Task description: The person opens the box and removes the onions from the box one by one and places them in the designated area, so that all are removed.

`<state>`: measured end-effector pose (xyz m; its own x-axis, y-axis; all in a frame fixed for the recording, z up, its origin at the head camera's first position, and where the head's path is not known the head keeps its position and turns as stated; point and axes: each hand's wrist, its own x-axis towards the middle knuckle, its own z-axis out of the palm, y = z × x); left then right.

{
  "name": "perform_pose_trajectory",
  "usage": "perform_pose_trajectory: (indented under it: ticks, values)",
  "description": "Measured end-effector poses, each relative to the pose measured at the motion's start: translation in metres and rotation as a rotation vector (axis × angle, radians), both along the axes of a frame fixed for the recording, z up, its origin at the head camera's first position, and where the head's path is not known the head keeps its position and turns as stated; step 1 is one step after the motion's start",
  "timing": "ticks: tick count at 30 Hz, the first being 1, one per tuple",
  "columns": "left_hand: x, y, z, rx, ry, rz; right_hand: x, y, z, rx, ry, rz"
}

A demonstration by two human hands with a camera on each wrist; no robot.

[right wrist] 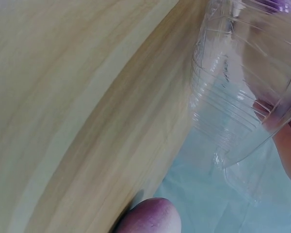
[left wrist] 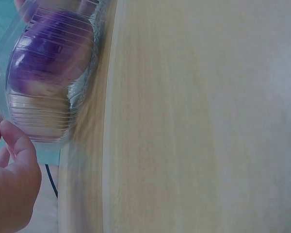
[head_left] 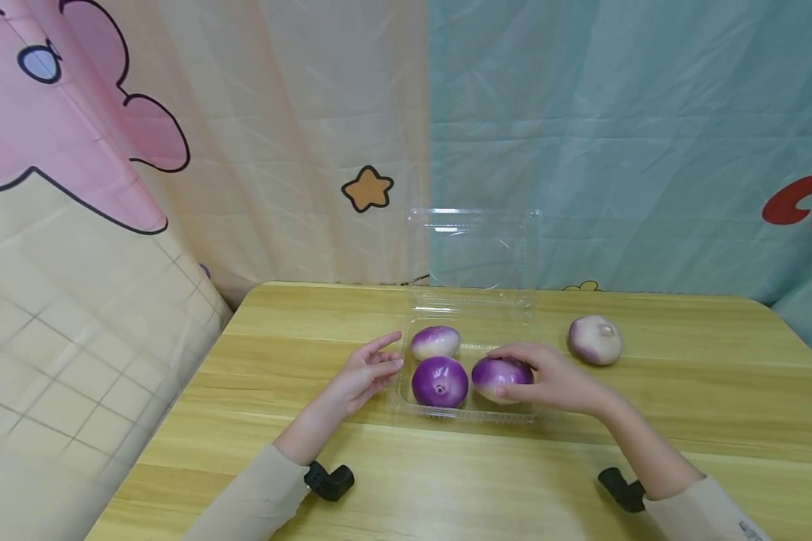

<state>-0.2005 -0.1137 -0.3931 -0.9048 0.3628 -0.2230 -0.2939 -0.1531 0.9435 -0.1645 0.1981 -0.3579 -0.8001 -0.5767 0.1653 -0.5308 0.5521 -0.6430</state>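
A clear plastic clamshell box (head_left: pixel 469 415) stands on the table with its lid (head_left: pixel 474 255) raised at the back. Inside it, a purple-and-white onion (head_left: pixel 436 343) lies at the back left, and a deep purple one, an onion (head_left: pixel 440 382) with a small nub, sits in front. My right hand (head_left: pixel 558 379) grips a third onion (head_left: pixel 497 376) in the right front part of the box, thumb at the near side and fingers over the top. My left hand (head_left: pixel 362 376) is at the box's left edge, thumb and forefinger spread, fingertips right at the rim.
Another onion (head_left: pixel 595 340), whitish with a purple side, lies on the table (head_left: pixel 704 391) to the right of the box. Behind the table's back edge hangs a printed curtain (head_left: pixel 298 150), close to the raised lid. Black wrist mounts (head_left: pixel 330 482) sit at both sleeves.
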Motion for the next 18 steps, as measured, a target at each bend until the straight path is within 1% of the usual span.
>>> perform_pose_trajectory:
  ticks: [4, 7, 18]
  values:
    - [0.000, 0.000, 0.001, 0.000, -0.009, 0.010, 0.002, 0.002, 0.003, -0.002, -0.016, -0.025]
    - [0.000, 0.001, 0.001, 0.002, -0.010, 0.012, 0.003, 0.004, 0.004, -0.001, -0.014, -0.029]
    - [0.001, 0.001, 0.003, 0.010, -0.011, 0.009, 0.006, 0.007, 0.012, 0.003, 0.066, -0.052]
